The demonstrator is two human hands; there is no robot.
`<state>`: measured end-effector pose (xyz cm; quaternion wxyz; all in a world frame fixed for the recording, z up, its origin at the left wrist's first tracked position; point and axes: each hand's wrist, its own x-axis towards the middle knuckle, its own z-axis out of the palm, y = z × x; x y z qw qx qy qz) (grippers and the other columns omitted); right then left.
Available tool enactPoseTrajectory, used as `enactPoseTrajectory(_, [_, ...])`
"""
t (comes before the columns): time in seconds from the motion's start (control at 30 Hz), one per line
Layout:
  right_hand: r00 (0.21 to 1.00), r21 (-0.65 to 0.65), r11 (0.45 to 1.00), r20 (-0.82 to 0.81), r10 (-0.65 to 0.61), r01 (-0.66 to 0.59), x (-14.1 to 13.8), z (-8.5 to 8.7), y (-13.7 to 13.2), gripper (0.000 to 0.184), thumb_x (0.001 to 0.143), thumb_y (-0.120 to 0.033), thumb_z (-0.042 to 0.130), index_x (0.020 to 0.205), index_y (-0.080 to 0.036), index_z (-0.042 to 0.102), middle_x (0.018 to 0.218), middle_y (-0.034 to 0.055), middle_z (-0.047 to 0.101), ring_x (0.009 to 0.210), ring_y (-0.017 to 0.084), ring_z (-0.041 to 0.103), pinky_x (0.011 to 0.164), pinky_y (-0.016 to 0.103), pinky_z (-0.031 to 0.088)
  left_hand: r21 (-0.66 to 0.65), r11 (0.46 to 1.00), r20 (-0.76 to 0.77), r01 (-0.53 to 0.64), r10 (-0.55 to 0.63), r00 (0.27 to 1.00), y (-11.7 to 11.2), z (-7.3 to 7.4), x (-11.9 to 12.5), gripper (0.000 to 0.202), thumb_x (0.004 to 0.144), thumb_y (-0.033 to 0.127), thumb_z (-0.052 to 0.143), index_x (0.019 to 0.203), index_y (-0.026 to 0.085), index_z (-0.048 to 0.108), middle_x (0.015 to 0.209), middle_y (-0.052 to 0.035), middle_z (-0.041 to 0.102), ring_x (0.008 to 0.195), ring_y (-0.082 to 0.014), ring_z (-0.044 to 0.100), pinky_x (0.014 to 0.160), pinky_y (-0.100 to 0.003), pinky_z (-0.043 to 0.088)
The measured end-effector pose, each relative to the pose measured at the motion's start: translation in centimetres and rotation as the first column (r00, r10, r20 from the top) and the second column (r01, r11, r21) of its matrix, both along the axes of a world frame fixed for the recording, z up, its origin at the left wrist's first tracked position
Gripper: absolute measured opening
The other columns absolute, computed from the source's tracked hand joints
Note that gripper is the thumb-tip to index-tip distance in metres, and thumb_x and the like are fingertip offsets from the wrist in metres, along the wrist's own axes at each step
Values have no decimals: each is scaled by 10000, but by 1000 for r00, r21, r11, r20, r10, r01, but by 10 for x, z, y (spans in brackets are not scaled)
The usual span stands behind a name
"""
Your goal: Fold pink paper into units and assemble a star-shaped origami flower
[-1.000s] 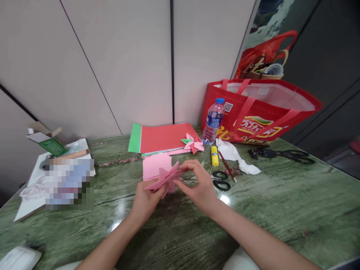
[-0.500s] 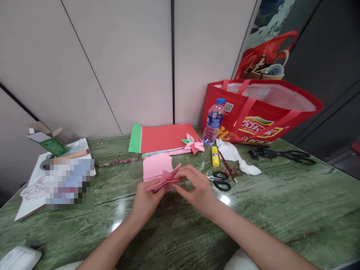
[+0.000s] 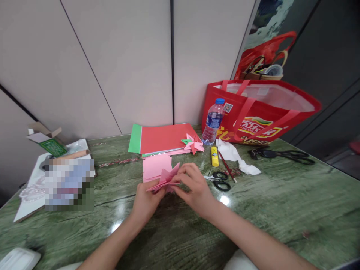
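Note:
A pink folded paper flower (image 3: 165, 178) with pointed petals is held just above the table, between both hands. My left hand (image 3: 148, 198) pinches its left side, thumb in front. On the right side, my right hand (image 3: 194, 187) grips a petal between thumb and fingertips. Behind the flower lie pink paper sheets (image 3: 156, 167), partly covered by it. A finished-looking pink, red and green paper star flower (image 3: 193, 144) rests on the right end of a stack of red paper (image 3: 165, 137). Black-handled scissors (image 3: 221, 180) lie right of my right hand.
A yellow glue stick (image 3: 215, 156), a dark red pencil (image 3: 227, 167) and crumpled white tissue (image 3: 239, 155) lie to the right. Behind them stand a water bottle (image 3: 213, 123) and a red shopping bag (image 3: 253, 112). Larger black scissors (image 3: 292, 155) lie farther right; a white board (image 3: 30, 202) is left.
Both hands stay around the pink paper flower. My right hand has shifted very slightly, its fingers resting a little differently on the petal; the other things have not moved.

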<state>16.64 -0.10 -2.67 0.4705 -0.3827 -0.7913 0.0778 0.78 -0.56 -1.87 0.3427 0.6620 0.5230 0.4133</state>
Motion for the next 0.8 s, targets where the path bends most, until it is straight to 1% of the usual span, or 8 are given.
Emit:
enactPoseTrajectory(0.17, [999,10,999,4,33,-33,0,-1,0,50,744,-168,616,765,-212,612,821,30,591,885,199,463,754,364,386,-9,1000,14,12,-12,1000,0,0,-1,208,674,180,530,472,135,552,473,42,455,482,-82,340,482,-182,296])
enactPoseTrajectory(0.27, [996,-5,996,-4,89,-89,1,0,1,46,750,-182,619,773,-219,605,793,11,636,888,199,473,785,383,376,-12,1000,31,20,-19,999,0,1,-1,182,669,180,525,501,133,575,489,35,474,492,-85,350,479,-182,294])
enactPoseTrajectory(0.33, [993,-25,993,-37,116,-117,0,1,2,52,752,-173,617,773,-219,600,762,5,649,900,201,483,802,390,376,-26,1000,42,16,-15,999,1,3,0,168,663,185,525,520,129,592,497,29,487,499,-89,364,477,-183,297])
enactPoseTrajectory(0.4, [989,-65,991,-101,110,-117,0,2,2,42,755,-174,611,763,-214,599,745,15,639,911,203,494,795,378,393,-56,998,52,0,3,999,0,4,1,162,665,200,526,551,123,611,502,24,497,501,-93,373,472,-185,300])
enactPoseTrajectory(0.47, [980,-120,988,-185,76,-100,0,3,2,13,761,-199,605,757,-203,593,756,32,609,888,196,510,757,348,423,-84,996,60,-16,21,998,0,5,2,167,669,223,533,574,119,623,499,22,500,495,-95,375,464,-187,298])
enactPoseTrajectory(0.57, [964,-173,981,-263,36,-84,-1,4,2,44,766,-224,597,748,-189,577,768,40,571,813,176,526,692,310,445,-89,996,64,-18,24,998,-2,6,4,214,676,256,552,509,125,586,458,31,466,469,-89,355,447,-188,283])
enactPoseTrajectory(0.67, [971,-169,984,-237,23,-65,-1,4,2,48,769,-216,598,727,-194,590,730,31,581,782,175,526,698,323,437,-77,997,52,-8,12,999,-3,7,4,287,694,271,559,444,134,524,428,39,444,454,-83,350,437,-186,272])
enactPoseTrajectory(0.8, [981,-109,992,-189,37,-58,-1,3,3,41,773,-211,599,753,-225,631,695,16,636,821,190,529,765,364,416,-63,998,41,-12,15,999,-4,7,5,304,699,269,564,432,138,504,420,42,441,447,-80,344,426,-181,269])
